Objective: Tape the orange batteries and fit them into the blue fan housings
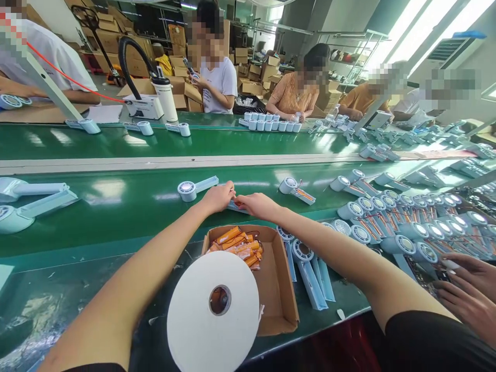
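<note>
"Where are the fingers?"
"Left hand (pixel 217 199) and right hand (pixel 259 205) meet over the green belt (pixel 127 219), fingers curled together; I can't tell what, if anything, they grip."
"And the blue handle (pixel 237 208)?"
"Just under the fingers, mostly hidden! Its long axis runs crosswise, right end slightly nearer the wearer; the right hand looks closer."
"Around them?"
"1 fan casing (pixel 187 191) left of the fingers, 1 right, orange cells (pixel 241 244) on their near side, in a carton (pixel 277 299)."

I count one roll (pixel 194 310), one battery box (pixel 275 294), two belts (pixel 116 222), at least five people (pixel 220 82); fans (pixel 188 191) and batteries (pixel 236 244) overlap uncountably.
</note>
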Tool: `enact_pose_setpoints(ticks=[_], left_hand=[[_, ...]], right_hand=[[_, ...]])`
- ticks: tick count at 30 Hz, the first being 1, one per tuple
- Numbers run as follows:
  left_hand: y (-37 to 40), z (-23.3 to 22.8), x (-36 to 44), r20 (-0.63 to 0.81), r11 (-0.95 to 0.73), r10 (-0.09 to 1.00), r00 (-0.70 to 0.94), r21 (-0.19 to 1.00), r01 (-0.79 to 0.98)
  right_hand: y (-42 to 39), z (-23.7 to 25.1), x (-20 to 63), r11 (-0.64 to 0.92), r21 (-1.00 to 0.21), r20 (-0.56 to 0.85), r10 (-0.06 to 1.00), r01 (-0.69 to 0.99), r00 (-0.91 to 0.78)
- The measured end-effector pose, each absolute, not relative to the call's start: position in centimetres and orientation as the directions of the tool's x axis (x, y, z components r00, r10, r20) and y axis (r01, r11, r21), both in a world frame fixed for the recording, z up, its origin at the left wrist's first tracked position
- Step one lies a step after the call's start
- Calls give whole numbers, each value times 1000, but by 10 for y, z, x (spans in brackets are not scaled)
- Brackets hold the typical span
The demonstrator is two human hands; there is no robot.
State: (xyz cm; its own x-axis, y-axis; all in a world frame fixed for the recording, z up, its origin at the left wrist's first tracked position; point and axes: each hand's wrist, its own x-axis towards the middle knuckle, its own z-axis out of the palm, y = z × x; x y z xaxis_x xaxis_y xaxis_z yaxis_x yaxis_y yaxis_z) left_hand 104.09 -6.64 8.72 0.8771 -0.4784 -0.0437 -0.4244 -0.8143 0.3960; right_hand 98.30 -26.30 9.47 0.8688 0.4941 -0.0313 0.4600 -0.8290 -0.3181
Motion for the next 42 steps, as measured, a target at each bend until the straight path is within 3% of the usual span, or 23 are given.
enact_pose_setpoints(ticks=[8, 15, 21, 25, 32, 36, 39, 42], left_hand=[[-72, 87, 1045, -53, -799, -463, 885, 458, -390], [-80, 87, 1043, -44, -789, -459, 887, 478, -385], [-89, 84, 1043, -40, -778, -466, 884, 494, -388], [-93, 78, 1044, -37, -765, -461, 887, 522, -376], [-103, 74, 1044, -55, -746, -450, 891, 571, -341], [-107, 114, 1030, -49, -744, -486, 873, 547, -383], [-90, 158, 987, 8, -718, -540, 842, 518, -466], [-39, 183, 913, -6, -623, -691, 723, 513, -591]], right_hand=[[-256, 97, 985, -846, -224, -157, 521, 483, 839], [-263, 100, 994, -820, -331, -197, 544, 467, 816], [-307, 97, 1001, -869, -439, -226, 353, 229, 908], [-314, 92, 1008, -878, -451, -291, 313, 159, 904], [-298, 93, 1011, -944, -320, -355, 201, 84, 913], [-294, 123, 998, -960, -279, -317, 101, 9, 943], [-298, 146, 977, -947, -316, -235, 15, -61, 972], [-303, 156, 938, -907, -419, -122, 6, -47, 992]])
